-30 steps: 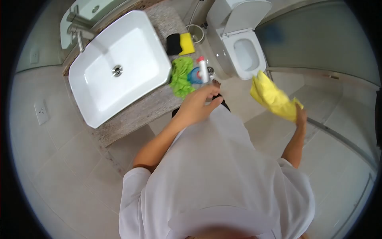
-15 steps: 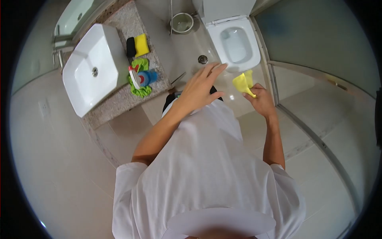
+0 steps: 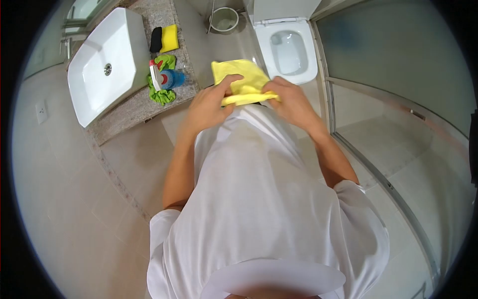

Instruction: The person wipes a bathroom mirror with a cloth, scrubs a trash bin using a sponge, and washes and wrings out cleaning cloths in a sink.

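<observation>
A yellow cloth [image 3: 241, 74] is stretched between my two hands in front of my body, its lower edge folded over. My left hand [image 3: 211, 102] is closed on the cloth's left side, with the index finger across the top. Gripping the right end is my right hand [image 3: 291, 102], fingers and thumb pinched together. The cloth hangs over the floor between the counter and the toilet [image 3: 291, 52], whose lid is up.
On the left, a granite counter [image 3: 134, 117] carries a white basin [image 3: 94, 82], a spray bottle [image 3: 169, 79] with blue liquid, a crumpled green cloth [image 3: 162, 97] and a yellow-and-black sponge [image 3: 169, 38]. A bucket [image 3: 224, 22] stands beyond. A glass shower partition [image 3: 398, 60] rises on the right.
The yellow cloth, bunched in my right hand before, is now spread out. My left hand, earlier open, has closed on it, and my right hand has come inward. The view has shifted slightly.
</observation>
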Action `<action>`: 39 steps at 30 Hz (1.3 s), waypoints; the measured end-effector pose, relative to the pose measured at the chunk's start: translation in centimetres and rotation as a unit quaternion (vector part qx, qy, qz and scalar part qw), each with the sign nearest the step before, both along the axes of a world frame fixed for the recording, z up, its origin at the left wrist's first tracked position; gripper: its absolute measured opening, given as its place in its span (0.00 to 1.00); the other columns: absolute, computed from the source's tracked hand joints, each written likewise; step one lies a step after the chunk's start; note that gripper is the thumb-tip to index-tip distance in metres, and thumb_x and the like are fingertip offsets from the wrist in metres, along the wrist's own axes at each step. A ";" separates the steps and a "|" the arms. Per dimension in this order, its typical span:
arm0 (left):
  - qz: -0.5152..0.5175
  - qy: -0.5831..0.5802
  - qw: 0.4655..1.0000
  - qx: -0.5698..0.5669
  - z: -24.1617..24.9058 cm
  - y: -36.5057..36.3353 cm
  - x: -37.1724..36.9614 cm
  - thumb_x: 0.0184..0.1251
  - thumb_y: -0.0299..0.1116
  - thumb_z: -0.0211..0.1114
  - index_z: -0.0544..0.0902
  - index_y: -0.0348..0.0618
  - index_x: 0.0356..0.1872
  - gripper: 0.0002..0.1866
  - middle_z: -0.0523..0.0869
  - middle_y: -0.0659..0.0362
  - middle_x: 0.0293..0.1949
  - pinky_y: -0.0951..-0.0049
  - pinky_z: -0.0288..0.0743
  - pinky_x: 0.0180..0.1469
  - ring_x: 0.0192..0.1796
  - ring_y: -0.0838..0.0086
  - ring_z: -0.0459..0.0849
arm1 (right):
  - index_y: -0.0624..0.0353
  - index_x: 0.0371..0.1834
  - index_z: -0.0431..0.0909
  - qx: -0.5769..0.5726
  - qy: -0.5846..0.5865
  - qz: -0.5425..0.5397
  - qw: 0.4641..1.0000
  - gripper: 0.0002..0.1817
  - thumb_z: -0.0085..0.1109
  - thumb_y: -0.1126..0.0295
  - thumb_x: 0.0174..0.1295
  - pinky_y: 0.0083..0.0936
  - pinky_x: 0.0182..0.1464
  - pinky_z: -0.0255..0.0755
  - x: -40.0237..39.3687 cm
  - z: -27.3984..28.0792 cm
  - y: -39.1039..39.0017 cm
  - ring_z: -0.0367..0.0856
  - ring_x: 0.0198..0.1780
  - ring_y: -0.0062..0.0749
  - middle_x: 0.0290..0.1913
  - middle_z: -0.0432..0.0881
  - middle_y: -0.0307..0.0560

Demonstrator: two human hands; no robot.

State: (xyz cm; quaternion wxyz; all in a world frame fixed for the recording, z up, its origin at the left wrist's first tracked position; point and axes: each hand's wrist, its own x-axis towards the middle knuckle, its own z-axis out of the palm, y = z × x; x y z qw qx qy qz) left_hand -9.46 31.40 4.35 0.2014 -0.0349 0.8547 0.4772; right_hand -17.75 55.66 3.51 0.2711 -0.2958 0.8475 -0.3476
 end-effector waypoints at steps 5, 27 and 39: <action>-0.068 -0.123 0.988 -0.058 0.0 -2.5 2.9 0.51 0.37 0.77 0.71 0.54 0.74 0.44 0.86 0.48 0.46 0.60 0.78 0.51 0.48 0.55 0.85 | 0.57 0.53 0.79 -0.039 0.004 0.069 0.997 0.22 0.60 0.83 0.53 0.39 0.53 0.75 2.0 1.0 -4.1 0.80 0.53 0.53 0.50 0.81 0.49; 0.255 0.148 0.936 -0.191 -3.5 12.5 1.6 0.51 0.28 0.74 0.83 0.42 0.40 0.14 0.85 0.53 0.40 0.54 0.77 0.47 0.44 0.51 0.84 | 0.63 0.43 0.83 -0.037 -0.016 0.186 0.982 0.10 0.64 0.75 0.58 0.34 0.50 0.74 -7.0 -1.1 3.5 0.82 0.45 0.47 0.40 0.85 0.51; 0.612 0.281 0.612 0.414 -3.6 19.5 16.8 0.60 0.82 0.44 0.62 0.43 0.75 0.56 0.78 0.56 0.64 0.60 0.73 0.66 0.63 0.64 0.80 | 0.61 0.53 0.83 -0.040 -0.419 0.416 0.806 0.16 0.69 0.66 0.64 0.23 0.56 0.75 -5.9 -0.3 -1.8 0.84 0.45 0.23 0.44 0.88 0.41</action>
